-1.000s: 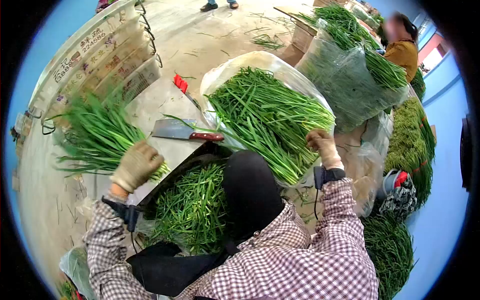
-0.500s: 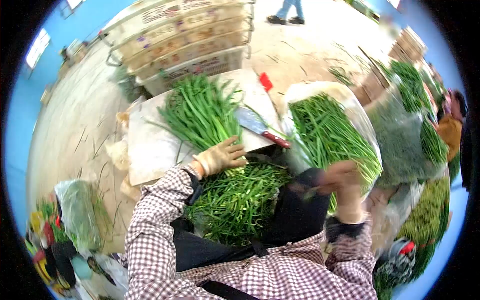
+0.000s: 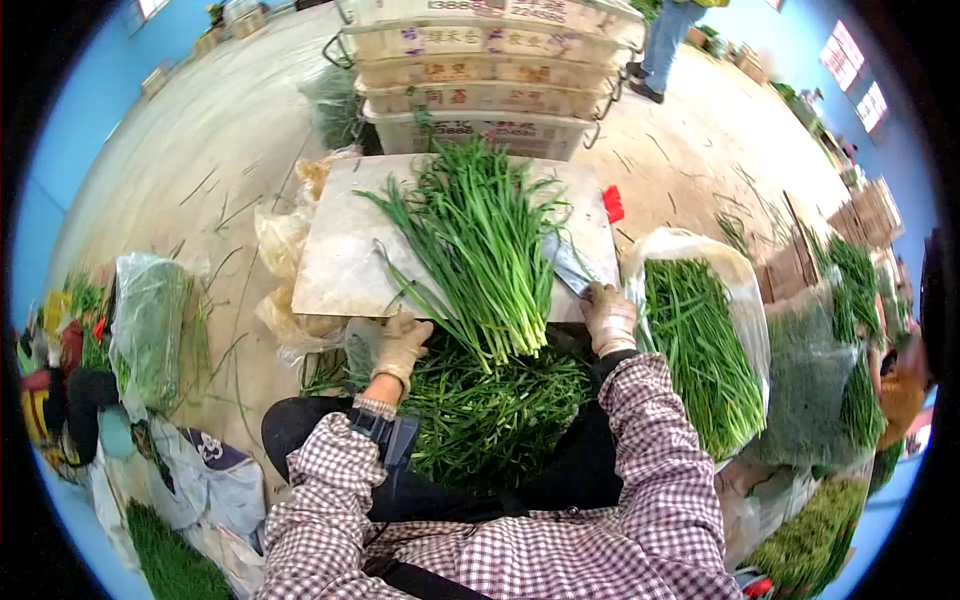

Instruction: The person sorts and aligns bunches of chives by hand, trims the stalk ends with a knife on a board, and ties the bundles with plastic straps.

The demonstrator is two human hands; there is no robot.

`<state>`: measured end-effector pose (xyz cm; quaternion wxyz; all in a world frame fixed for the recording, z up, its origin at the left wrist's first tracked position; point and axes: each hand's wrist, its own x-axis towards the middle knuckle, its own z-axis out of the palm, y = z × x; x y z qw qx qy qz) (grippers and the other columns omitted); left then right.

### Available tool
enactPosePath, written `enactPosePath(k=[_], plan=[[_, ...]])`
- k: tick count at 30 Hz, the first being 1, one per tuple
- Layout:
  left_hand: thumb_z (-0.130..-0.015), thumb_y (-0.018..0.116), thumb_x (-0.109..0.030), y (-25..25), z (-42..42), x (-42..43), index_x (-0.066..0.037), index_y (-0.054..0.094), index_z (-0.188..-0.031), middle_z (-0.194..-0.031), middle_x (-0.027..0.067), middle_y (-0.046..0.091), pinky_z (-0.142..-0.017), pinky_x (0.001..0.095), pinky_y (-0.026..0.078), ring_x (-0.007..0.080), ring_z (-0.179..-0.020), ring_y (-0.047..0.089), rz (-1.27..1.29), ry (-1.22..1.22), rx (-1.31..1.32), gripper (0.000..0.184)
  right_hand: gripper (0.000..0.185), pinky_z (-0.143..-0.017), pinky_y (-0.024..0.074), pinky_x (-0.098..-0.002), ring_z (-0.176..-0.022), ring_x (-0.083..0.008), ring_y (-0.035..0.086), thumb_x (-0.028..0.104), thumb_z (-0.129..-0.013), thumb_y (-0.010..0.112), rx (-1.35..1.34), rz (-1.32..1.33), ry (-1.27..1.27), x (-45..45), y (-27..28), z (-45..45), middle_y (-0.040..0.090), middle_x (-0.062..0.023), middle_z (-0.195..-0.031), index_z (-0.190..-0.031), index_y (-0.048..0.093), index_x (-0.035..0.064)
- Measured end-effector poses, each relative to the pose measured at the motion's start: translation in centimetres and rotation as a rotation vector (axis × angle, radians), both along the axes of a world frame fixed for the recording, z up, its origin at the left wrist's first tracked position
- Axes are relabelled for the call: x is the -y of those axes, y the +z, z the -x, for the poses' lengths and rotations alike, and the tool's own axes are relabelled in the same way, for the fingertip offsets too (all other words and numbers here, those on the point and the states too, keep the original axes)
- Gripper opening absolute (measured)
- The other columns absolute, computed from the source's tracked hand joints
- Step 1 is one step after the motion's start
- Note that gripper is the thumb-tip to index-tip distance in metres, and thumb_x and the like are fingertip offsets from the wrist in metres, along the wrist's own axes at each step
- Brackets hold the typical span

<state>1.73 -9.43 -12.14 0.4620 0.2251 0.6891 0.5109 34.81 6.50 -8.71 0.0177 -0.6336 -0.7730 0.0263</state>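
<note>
A bunch of long green leafy stalks [image 3: 485, 245] lies on the pale board [image 3: 335, 250], its light cut ends sticking out over the front edge. My gloved left hand [image 3: 403, 345] is at the board's front edge, left of the stalks, with curled fingers; what they hold, if anything, is hidden. At the right front corner my gloved right hand [image 3: 610, 318] is closed over the handle end of a knife [image 3: 568, 263], its blade lying beside the bunch. Below the board, between my knees, is a heap of cut greens [image 3: 490, 415].
Stacked crates [image 3: 480, 100] stand behind the board. An open bag [image 3: 750, 300] of stalks is on the right, with wrapped bundles [image 3: 815, 370] beyond. A person's legs [image 3: 665, 50] show at the back. Crumpled plastic [image 3: 280, 240] and a bagged bundle [image 3: 150, 320] are at left.
The bunch has moved from the left side onto the middle of the board. My right hand has left the bagged stalks for the knife; my left hand has let go of the bunch. The view has turned.
</note>
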Motion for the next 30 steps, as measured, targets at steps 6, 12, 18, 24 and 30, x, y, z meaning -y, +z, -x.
enactPosePath(k=[6,12,18,24,30], plan=[[-0.085,0.066,-0.035,-1.1,-0.4,-3.8,0.002,0.06,-0.109,-0.095,0.0078,0.065,-0.063,0.0332,0.053,0.019,-0.078,0.063,0.09,-0.092,-0.038,0.045,0.029,-0.081,0.0521,-0.0442,-0.097,-0.0315,0.066,0.03,-0.085,0.067,-0.052,-0.001,-0.086,-2.0,-1.0,-2.0,0.067,-0.0143,-0.105,-0.111,0.065,0.0177],[-0.091,0.061,-0.045,2.5,-1.6,-10.4,0.0,0.048,-0.139,-0.132,0.0191,0.056,-0.094,0.0375,0.047,0.0296,-0.117,0.055,0.252,-0.239,-0.219,0.067,0.031,-0.083,0.0517,-0.0442,-0.097,-0.0314,0.066,0.034,-0.086,0.065,0.005,0.036,-0.117,-3.1,-0.3,-2.6,0.067,-0.0127,-0.105,-0.112,0.066,0.0185],[-0.096,0.052,-0.043,1.8,-1.1,-14.3,-0.003,0.047,-0.142,-0.143,0.0154,0.049,-0.108,0.0368,0.037,0.026,-0.129,0.047,0.245,-0.269,-0.132,0.061,0.051,-0.094,0.0484,-0.0406,-0.106,-0.0343,0.063,0.047,-0.09,0.062,-0.343,0.159,-0.161,-4.0,3.1,-0.3,0.066,-0.0176,-0.118,-0.125,0.063,0.0101],[-0.089,0.05,-0.068,2.9,2.9,-14.1,-0.002,0.03,-0.149,-0.139,0.0158,0.049,-0.107,0.0539,0.035,0.031,-0.126,0.046,0.204,0.062,0.405,0.091,0.077,-0.093,0.0462,-0.0406,-0.115,-0.0289,0.057,0.061,-0.09,0.057,-0.91,0.86,-0.286,-10.8,2.4,4.0,0.06,-0.0165,-0.128,-0.141,0.047,0.0041],[-0.077,0.064,-0.074,1.1,3.5,-18.9,-0.009,0.026,-0.152,-0.15,0.0179,0.038,-0.108,0.0538,0.036,0.0327,-0.132,0.043,0.085,-0.181,0.448,0.106,0.094,-0.113,0.026,-0.04,-0.139,-0.0285,0.032,0.069,-0.085,0.055,-0.886,1.032,-0.057,-16.1,-0.7,11.7,0.037,-0.0171,-0.151,-0.149,0.033,0.0037]])
